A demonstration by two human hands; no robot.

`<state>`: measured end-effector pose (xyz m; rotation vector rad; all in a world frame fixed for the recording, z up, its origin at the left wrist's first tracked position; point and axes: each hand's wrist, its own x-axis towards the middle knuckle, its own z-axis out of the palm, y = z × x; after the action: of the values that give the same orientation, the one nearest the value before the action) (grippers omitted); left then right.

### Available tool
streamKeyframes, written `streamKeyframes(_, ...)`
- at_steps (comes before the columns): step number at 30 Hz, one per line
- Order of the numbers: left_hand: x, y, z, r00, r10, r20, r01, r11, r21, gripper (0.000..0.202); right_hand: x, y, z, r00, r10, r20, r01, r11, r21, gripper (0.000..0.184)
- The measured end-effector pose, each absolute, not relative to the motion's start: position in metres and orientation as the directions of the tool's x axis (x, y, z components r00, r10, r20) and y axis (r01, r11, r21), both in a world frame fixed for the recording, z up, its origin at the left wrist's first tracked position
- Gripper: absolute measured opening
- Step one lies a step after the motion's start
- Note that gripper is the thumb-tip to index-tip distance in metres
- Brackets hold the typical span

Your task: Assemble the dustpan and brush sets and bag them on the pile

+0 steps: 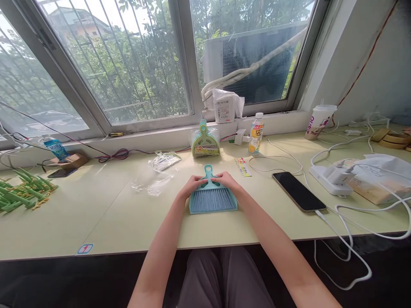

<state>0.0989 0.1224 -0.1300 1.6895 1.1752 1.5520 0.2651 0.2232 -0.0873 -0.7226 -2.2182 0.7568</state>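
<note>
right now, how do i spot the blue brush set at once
Below the window is a pale table. Toward its front edge, the left hand and right hand hold the blue brush set. Its blue colour sets it apart from the mostly green set behind.

Creased, dark purplish-grey trousers [203, 278] are worn; the forearms [164, 239], left hand [192, 185] and right hand [227, 180] are bare.

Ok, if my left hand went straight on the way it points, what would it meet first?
The brush, which your left hand is holding. Just past it, that line seems to run toward your right hand, though depth is hard to judge.
</note>
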Motion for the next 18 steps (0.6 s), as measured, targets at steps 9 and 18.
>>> streamKeyframes(9, 0.083, 0.115, -0.129, -0.017, 0.959, 0.282, 0.026, -0.281, 0.959, 0.041, 0.267, 0.231, -0.078, -0.522, 0.675, 0.522, 0.008, 0.616, -0.788, 0.045)
streamKeyframes(18, 0.069, 0.128, -0.135, -0.399, 0.83, 0.39, -0.099, -0.462, 0.882, 0.053, 0.293, 0.256, -0.078, -0.137, 0.786, 0.603, 0.772, 0.466, -0.432, 0.064)
